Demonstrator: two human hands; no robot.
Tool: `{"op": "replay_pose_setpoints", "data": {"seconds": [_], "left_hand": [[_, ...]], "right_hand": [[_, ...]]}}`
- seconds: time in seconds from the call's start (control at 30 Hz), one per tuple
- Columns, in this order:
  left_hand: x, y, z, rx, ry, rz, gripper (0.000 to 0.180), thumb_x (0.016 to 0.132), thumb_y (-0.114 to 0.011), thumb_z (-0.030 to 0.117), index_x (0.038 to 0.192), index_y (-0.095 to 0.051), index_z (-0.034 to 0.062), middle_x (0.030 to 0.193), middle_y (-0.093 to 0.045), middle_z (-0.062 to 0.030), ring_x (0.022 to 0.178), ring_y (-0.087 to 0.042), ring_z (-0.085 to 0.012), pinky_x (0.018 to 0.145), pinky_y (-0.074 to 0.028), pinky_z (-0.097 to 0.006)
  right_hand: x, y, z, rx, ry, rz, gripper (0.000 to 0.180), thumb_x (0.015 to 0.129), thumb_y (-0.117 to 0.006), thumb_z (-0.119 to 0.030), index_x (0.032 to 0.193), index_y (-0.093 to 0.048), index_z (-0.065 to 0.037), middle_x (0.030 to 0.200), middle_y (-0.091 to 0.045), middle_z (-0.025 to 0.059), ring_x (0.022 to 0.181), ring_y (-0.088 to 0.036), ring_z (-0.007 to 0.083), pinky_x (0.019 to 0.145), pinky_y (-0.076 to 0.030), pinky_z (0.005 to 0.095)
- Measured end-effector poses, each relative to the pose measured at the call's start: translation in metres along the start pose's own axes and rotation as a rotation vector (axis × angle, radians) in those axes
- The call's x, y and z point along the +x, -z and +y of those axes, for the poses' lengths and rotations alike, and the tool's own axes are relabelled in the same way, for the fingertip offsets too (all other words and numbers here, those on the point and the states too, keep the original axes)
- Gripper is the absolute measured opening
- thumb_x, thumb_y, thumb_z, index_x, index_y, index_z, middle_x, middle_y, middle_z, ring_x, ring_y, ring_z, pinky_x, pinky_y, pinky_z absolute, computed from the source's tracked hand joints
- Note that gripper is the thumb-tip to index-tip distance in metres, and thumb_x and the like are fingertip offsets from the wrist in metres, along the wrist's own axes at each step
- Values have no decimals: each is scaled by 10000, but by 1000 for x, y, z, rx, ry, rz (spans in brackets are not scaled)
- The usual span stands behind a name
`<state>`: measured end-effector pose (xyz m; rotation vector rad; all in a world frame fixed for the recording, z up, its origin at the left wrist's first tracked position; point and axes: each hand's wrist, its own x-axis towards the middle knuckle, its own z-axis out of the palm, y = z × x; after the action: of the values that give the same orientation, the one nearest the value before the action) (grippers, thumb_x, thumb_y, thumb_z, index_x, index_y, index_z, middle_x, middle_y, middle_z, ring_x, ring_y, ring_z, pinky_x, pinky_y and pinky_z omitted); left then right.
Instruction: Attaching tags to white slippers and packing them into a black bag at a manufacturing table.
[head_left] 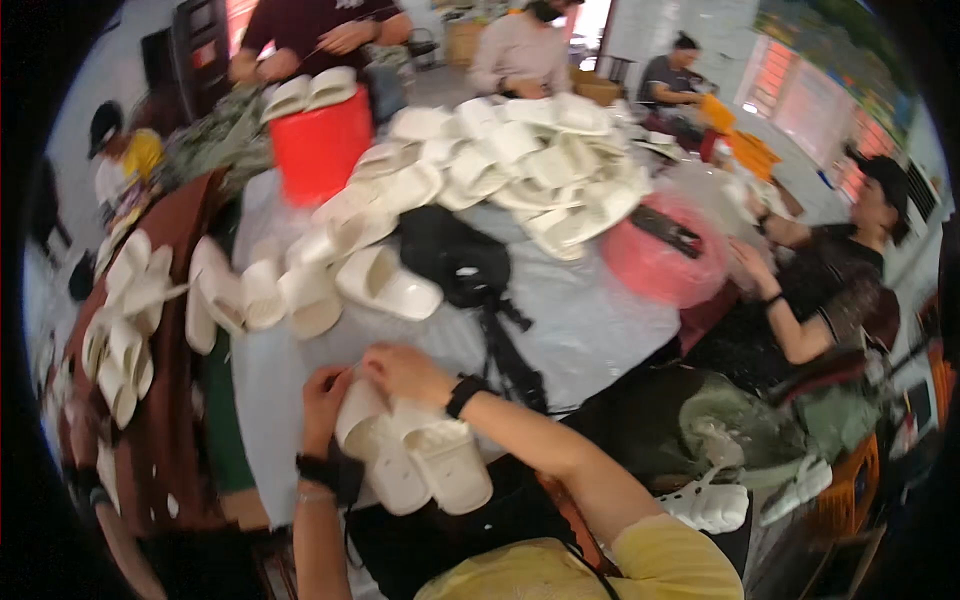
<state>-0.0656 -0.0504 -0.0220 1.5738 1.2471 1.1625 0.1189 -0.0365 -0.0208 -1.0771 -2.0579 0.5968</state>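
A pair of cream slide slippers lies at the table's near edge in front of me, the left slipper (385,455) and the right slipper (448,465) side by side. My left hand (322,400) is closed at the far end of the left slipper, thumb and fingers pinched. Close beside it, my right hand (405,373) is also closed, its fingertips meeting those of the left. Whatever the two hands pinch is too small and blurred to make out. Just beyond my hands sit more cream slippers (390,283) in a loose row.
A big heap of cream slippers (520,150) covers the table's far side. On the pale table cover (590,345) lie a black bag (455,250) with straps and a pink plastic-wrapped bundle (665,250). A red bucket (320,150) carries two slippers. Several people sit or stand around.
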Motion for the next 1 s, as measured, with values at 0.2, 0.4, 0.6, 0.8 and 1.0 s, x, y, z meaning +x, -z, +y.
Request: {"op": "replay_pose_setpoints", "data": {"seconds": [0.2, 0.4, 0.6, 0.8, 1.0], "left_hand": [[11, -9, -27, -24, -22, 30, 164, 813, -648, 159, 891, -644, 15, 767, -621, -44, 698, -550, -99, 638, -461, -248], [1, -3, -34, -220, 27, 58, 168, 807, -659, 165, 885, -647, 17, 778, -611, -36, 688, -543, -101, 632, -453, -242], [-4, -1, -21, 18, -47, 25, 136, 810, -647, 138, 874, -645, 18, 807, -582, -34, 725, -523, -103, 666, -439, -245], [-1, 1, -14, 18, -48, -36, 161, 803, -641, 175, 868, -658, 29, 756, -561, -61, 650, -510, -165, 610, -414, -275], [-5, 0, -15, 25, -42, -66, 150, 820, -635, 145, 863, -642, 2, 773, -553, -47, 673, -480, -107, 606, -403, -251]], "right_hand": [[-2, 9, 5, -3, -11, 42, 151, 850, -525, -172, 902, -584, -44, 883, -589, 159, 813, -573, 350, 708, -462, 402], [0, 3, -3, 46, 1, 44, 87, 835, -552, -105, 893, -563, -42, 855, -593, 140, 775, -583, 323, 649, -458, 368], [0, 4, -10, -80, -5, 20, 99, 847, -562, -149, 896, -570, -63, 813, -605, 98, 689, -595, 286, 591, -459, 359], [2, 7, -13, -86, -23, -23, 105, 848, -568, -176, 897, -576, -84, 809, -610, 89, 688, -599, 274, 581, -458, 356], [3, 8, -18, -63, 2, -49, 113, 856, -559, -201, 894, -575, -96, 802, -603, 83, 703, -595, 282, 589, -459, 359]]}}
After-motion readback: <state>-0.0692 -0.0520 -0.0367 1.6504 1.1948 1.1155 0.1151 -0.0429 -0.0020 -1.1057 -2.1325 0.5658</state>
